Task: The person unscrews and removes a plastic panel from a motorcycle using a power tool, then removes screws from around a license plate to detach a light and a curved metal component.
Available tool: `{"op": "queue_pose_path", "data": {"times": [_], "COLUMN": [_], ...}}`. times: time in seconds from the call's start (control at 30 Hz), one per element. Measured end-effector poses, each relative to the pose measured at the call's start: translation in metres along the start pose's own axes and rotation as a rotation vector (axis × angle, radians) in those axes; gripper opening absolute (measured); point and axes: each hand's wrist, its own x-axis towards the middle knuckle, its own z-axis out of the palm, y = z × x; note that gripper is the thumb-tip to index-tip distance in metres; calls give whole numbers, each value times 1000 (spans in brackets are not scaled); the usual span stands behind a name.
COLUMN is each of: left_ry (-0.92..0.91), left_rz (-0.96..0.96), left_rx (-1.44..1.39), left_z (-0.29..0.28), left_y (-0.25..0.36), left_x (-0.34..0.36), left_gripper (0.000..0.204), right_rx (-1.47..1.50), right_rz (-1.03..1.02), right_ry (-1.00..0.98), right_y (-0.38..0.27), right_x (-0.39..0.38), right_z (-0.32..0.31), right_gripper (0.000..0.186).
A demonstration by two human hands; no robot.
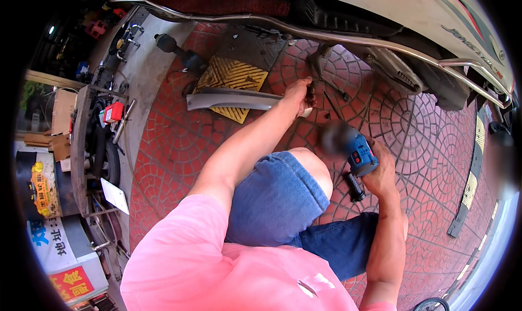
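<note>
My right hand (382, 169) is wrapped round a blue cordless power tool (361, 155). The tool's front end points toward the left and is smeared by a blur. Just below the tool is a black cylindrical piece (354, 187); I cannot tell whether it is attached. My left hand (298, 96) reaches forward under the edge of a white scooter (429, 17). Its fingers are closed round a small dark thing, mostly hidden. A long dark rod (333, 104) lies between the hands. Left of my left wrist, a curved silver-grey panel (228, 100) rests across a yellow-and-black ramp (239, 71).
A chrome rail (261, 19) runs along the scooter's lower side, above my hands. Dark cylindrical parts (182, 52) lie at the far left on red patterned paving (168, 142). A cluttered rack (81, 148) with a red box (113, 112) stands at the left. Another ramp strip (468, 186) lies right.
</note>
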Motion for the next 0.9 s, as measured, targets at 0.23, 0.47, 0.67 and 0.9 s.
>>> {"op": "queue_pose_path", "data": {"times": [0.23,0.47,0.67,0.9], "left_ry": [205,216,731,847], "left_rz": [456,462,622,358], "left_rx": [1449,1591,1604,1542], "left_z": [-55,-92,-186,-254], "left_y": [-15,7,64,128], "left_x": [74,104,146,184], "left_gripper": [41,53,62,89], "right_rx": [-82,-231,-255,-252], "right_rz": [89,113,151,152], "right_ry": [-38,-148,-259,-317], "right_y": [-11,-12,-17,-32], "right_x": [-9,-24,-10,10], "right_z": [-5,3,18,38], "right_gripper": [50,46,46,45]}}
